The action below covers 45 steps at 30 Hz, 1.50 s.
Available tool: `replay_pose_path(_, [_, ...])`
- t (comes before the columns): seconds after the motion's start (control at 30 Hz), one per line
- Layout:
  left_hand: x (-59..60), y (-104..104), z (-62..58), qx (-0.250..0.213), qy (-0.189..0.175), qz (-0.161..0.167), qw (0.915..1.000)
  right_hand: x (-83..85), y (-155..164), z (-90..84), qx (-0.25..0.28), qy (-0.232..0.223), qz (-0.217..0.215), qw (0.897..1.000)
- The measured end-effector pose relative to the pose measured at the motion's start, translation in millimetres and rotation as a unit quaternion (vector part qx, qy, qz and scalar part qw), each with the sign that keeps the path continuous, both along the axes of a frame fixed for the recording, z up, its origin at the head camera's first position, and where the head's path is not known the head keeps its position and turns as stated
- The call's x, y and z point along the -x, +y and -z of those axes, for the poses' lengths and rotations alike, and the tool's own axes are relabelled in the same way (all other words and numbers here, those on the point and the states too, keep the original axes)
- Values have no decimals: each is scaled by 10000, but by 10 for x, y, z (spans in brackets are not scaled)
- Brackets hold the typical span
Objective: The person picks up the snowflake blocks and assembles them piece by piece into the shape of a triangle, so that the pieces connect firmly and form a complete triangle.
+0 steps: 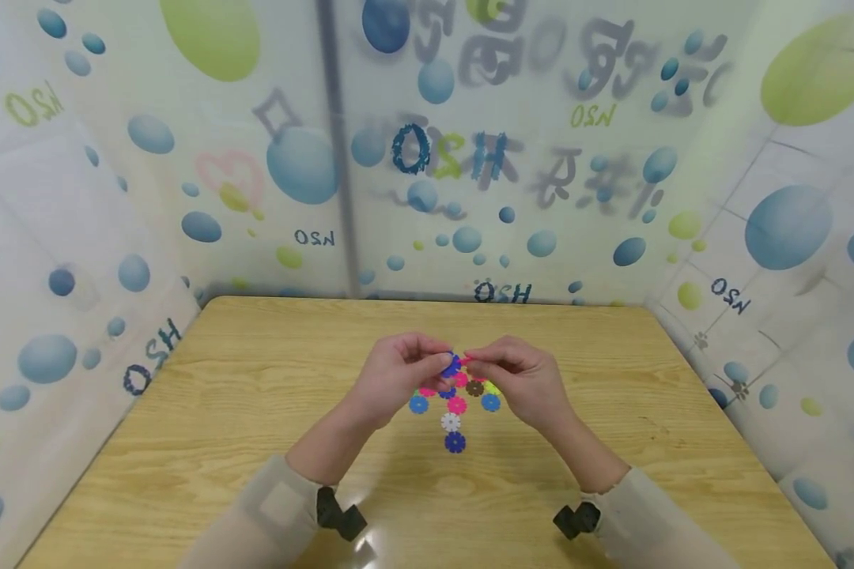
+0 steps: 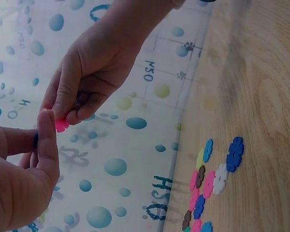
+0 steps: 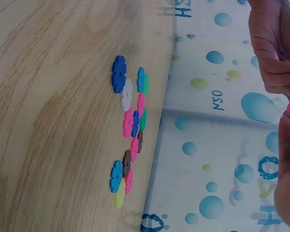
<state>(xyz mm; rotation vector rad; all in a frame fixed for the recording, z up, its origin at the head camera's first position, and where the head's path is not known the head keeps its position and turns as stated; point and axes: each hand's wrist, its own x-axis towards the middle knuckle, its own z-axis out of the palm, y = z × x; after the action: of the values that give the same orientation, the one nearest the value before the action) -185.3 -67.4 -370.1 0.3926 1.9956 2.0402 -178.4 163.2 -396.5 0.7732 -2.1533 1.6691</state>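
Your sleeves (image 1: 270, 506) framed the wooden table (image 1: 256, 442) as your left hand (image 1: 398, 375) pinched a blue disc (image 1: 451, 365) and your right hand (image 1: 519, 379) a pink disc (image 2: 61, 125), above the scattered discs (image 1: 455, 405); light, stiff, likely best gripped by their rims.

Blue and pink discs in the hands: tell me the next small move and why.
Probably slide the pink disc into a notch of the blue disc. The left hand pinches the blue one, the right hand the pink one, edges almost meeting above the discs on the table.
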Motion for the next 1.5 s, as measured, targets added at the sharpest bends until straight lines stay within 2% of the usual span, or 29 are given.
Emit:
replay_pose_path(0.13, [21, 12, 15, 5, -152, 14, 9999, -6, -21, 9, -215, 432, 107, 9988])
replay_pose_path(0.23, [38, -11, 34, 58, -181, 72, 9998, -17, -33, 3, -258, 486, 7, 9985])
replay_pose_path(0.37, [62, -76, 68, 245, 26, 364, 9990, -46, -35, -9, -471, -33, -105, 9988])
replay_pose_path(0.53, [99, -114, 142, 688, 622, 815, 9923, -48, -34, -13, -658, -864, 64, 9941])
replay_pose_path(0.63, [130, -101, 203, 878, 879, 831, 9888, -32, -25, 9, -646, -1199, 149, 9906])
replay_pose_path(0.77, [154, -96, 253, 979, 1001, 760, 9872, 11, 28, 41, -997, -1465, 43, 9842])
replay_pose_path(0.87, [161, -116, 284, 1104, 1016, 685, 9863, 103, 128, 93, -1487, -1749, -104, 9732])
replay_pose_path(0.93, [159, -134, 303, 1215, 997, 635, 9855, 185, 212, 155, -2010, -1905, -99, 9608])
replay_pose_path(1.07, [149, -165, 346, 1330, 854, 593, 9856, 322, 341, 310, -3114, -2273, 42, 9227])
replay_pose_path(1.17, [143, -174, 382, 1325, 727, 560, 9869, 377, 389, 423, -3537, -2573, 142, 8992])
replay_pose_path(1.3, [144, -175, 425, 1291, 629, 444, 9886, 407, 404, 522, -3698, -2740, 294, 8873])
replay_pose_path(1.5, [144, -177, 452, 1197, 546, 282, 9909, 403, 370, 558, -3712, -2793, 376, 8847])
